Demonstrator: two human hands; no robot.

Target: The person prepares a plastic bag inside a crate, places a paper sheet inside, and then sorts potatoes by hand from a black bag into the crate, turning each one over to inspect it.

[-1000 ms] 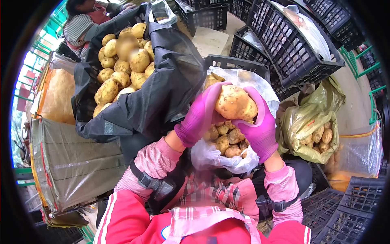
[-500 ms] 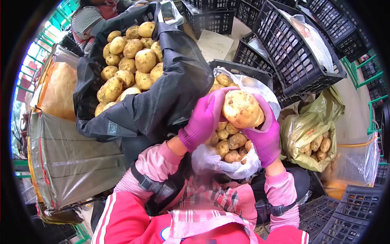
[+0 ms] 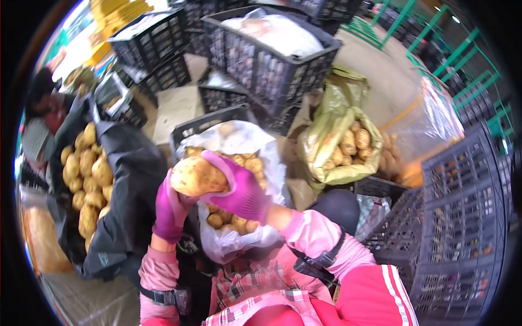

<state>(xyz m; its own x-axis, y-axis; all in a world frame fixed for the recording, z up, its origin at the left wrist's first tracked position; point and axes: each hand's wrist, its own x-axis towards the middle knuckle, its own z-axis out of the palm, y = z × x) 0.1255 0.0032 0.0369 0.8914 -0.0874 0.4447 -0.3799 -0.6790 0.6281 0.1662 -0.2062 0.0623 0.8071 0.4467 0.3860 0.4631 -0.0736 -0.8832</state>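
A large potato (image 3: pixel 197 177) with brown dirt marks is held up between my two gloved hands. My left hand (image 3: pixel 171 211), in a purple glove, grips it from the left and below. My right hand (image 3: pixel 240 189), gloved alike, wraps its right side with the thumb or a finger over the top. Beneath them stands a black crate (image 3: pixel 182 130) lined with a white plastic bag (image 3: pixel 269 144), holding several smaller potatoes (image 3: pixel 231 221). To the left, more potatoes (image 3: pixel 89 179) fill a container lined with black cloth (image 3: pixel 130 179).
An olive plastic bag (image 3: pixel 321 133) of potatoes stands to the right. Black crates (image 3: pixel 272 68) are stacked ahead, and others (image 3: pixel 457 228) stand at the right. Another person (image 3: pixel 41 138) is at the far left. Green railings (image 3: pixel 462 60) run along the upper right.
My view has swung to the right, so the crates and bags appear further left. The potato stays in both hands, and its visible side has turned.
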